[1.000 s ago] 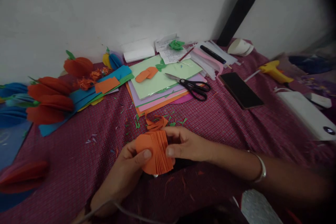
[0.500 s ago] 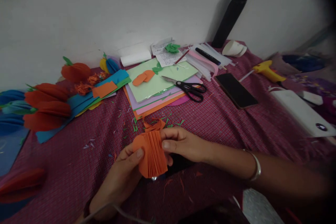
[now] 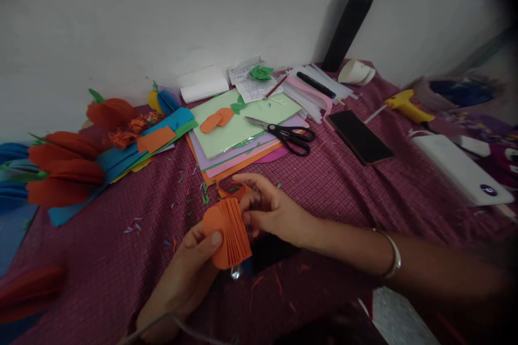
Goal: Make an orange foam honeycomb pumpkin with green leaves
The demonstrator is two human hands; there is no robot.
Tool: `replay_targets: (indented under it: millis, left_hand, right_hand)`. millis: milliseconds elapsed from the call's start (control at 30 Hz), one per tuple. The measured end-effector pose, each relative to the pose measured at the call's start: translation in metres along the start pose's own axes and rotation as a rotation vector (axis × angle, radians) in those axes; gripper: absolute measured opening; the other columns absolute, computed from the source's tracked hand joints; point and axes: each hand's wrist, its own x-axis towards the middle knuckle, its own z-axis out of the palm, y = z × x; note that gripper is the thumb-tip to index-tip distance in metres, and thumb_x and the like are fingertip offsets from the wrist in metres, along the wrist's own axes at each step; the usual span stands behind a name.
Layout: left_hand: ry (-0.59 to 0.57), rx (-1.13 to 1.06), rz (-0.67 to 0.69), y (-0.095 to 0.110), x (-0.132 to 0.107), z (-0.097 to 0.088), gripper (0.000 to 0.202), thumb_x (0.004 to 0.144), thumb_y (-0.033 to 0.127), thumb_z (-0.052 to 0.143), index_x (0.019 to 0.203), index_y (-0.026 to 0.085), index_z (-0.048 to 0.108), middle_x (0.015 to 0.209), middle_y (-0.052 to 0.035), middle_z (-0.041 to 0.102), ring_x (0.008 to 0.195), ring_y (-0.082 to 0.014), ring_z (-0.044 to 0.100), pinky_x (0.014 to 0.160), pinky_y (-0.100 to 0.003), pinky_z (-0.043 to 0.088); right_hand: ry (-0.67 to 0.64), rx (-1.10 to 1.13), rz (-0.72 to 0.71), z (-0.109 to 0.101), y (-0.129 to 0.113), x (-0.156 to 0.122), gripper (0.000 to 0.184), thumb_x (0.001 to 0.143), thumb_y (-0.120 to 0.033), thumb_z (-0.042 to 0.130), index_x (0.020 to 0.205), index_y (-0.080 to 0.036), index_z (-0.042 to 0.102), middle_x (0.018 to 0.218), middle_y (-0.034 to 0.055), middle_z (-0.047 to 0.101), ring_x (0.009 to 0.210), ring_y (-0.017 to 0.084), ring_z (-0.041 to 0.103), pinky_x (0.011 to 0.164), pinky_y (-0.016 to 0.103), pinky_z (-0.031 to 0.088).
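My left hand (image 3: 186, 269) pinches a thick stack of orange paper cut-outs (image 3: 227, 233), thumb on the front sheet, held upright above the red checked cloth (image 3: 121, 259). My right hand (image 3: 270, 209) grips the stack's right edge with thumb and lower fingers, the index finger stretched out over the top. A bangle sits on my right wrist. Orange paper offcuts (image 3: 232, 192) lie just behind the stack.
Black scissors (image 3: 292, 135) rest on a pile of coloured sheets (image 3: 238, 135). A dark phone (image 3: 358, 136), a yellow glue gun (image 3: 407, 105) and a white box (image 3: 457, 168) lie to the right. Finished orange and blue paper fruits (image 3: 65, 164) sit at the left by the wall.
The stack has tilted and shifted slightly left. My right index finger has lifted off and stretched over its top. The view has drifted a little to the right.
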Motion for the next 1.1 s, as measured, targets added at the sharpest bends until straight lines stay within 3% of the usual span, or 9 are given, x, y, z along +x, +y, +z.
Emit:
replay_targets:
  millis: [67, 167, 300, 433, 500, 800, 1100]
  left_hand:
    - [-0.005, 0.022, 0.007, -0.0011, 0.0002, -0.0008, 0.022, 0.075, 0.030, 0.080, 0.095, 0.021, 0.077, 0.085, -0.0028, 0.078, 0.072, -0.0145, 0.070, 0.067, -0.021, 0.055]
    - [-0.023, 0.059, -0.002, -0.0033, 0.0002, -0.0041, 0.025, 0.074, 0.032, 0.080, 0.097, 0.021, 0.077, 0.080, -0.0037, 0.078, 0.073, -0.0172, 0.071, 0.071, -0.025, 0.056]
    - [-0.001, 0.070, -0.010, -0.0044, 0.0000, -0.0067, 0.028, 0.074, 0.032, 0.080, 0.099, 0.020, 0.076, 0.081, -0.0057, 0.078, 0.079, -0.0219, 0.073, 0.079, -0.033, 0.056]
    - [0.026, 0.090, -0.006, -0.0041, -0.0003, -0.0057, 0.028, 0.072, 0.031, 0.081, 0.097, 0.021, 0.077, 0.083, -0.0047, 0.078, 0.087, -0.0236, 0.073, 0.089, -0.037, 0.054]
    - [0.015, 0.096, -0.011, -0.0047, -0.0005, -0.0057, 0.027, 0.071, 0.032, 0.082, 0.096, 0.023, 0.077, 0.082, -0.0040, 0.078, 0.086, -0.0232, 0.073, 0.089, -0.037, 0.054]
    - [0.012, 0.098, -0.009, -0.0052, -0.0009, -0.0060, 0.026, 0.070, 0.032, 0.083, 0.094, 0.023, 0.078, 0.083, -0.0032, 0.078, 0.077, -0.0197, 0.072, 0.080, -0.032, 0.056]
    - [-0.019, 0.086, 0.000, -0.0043, 0.0006, -0.0038, 0.024, 0.071, 0.030, 0.082, 0.093, 0.022, 0.078, 0.074, -0.0024, 0.076, 0.073, -0.0191, 0.072, 0.078, -0.030, 0.056]
  right_hand:
    - [-0.014, -0.032, -0.037, -0.0005, -0.0014, -0.0005, 0.036, 0.076, -0.008, 0.064, 0.105, -0.022, 0.050, 0.077, -0.0089, 0.055, 0.052, 0.003, 0.051, 0.048, 0.015, 0.047]
    - [-0.085, -0.108, 0.034, -0.0007, -0.0027, -0.0031, 0.010, 0.081, -0.010, 0.057, 0.079, -0.017, 0.051, 0.071, -0.0071, 0.054, 0.052, 0.003, 0.052, 0.049, 0.015, 0.044]
    - [-0.158, -0.060, 0.098, -0.0016, -0.0033, -0.0069, 0.005, 0.083, -0.019, 0.057, 0.081, -0.017, 0.054, 0.065, -0.0068, 0.051, 0.054, 0.006, 0.051, 0.055, 0.020, 0.044]
    - [-0.199, -0.048, 0.088, -0.0029, -0.0054, -0.0086, 0.032, 0.085, -0.047, 0.063, 0.088, -0.016, 0.059, 0.071, -0.0040, 0.052, 0.062, 0.008, 0.049, 0.060, 0.024, 0.043]
    - [-0.211, -0.088, 0.104, -0.0028, -0.0067, -0.0088, 0.039, 0.082, -0.052, 0.066, 0.090, -0.015, 0.061, 0.077, -0.0020, 0.054, 0.068, 0.010, 0.049, 0.065, 0.026, 0.044]
    - [-0.205, -0.109, 0.122, -0.0027, -0.0067, -0.0093, 0.045, 0.083, -0.057, 0.064, 0.097, -0.014, 0.064, 0.083, -0.0003, 0.056, 0.074, 0.011, 0.052, 0.070, 0.028, 0.045]
    - [-0.186, -0.087, 0.102, -0.0008, -0.0067, -0.0089, 0.029, 0.087, -0.044, 0.062, 0.081, -0.016, 0.055, 0.070, -0.0051, 0.050, 0.062, 0.008, 0.046, 0.060, 0.023, 0.041]
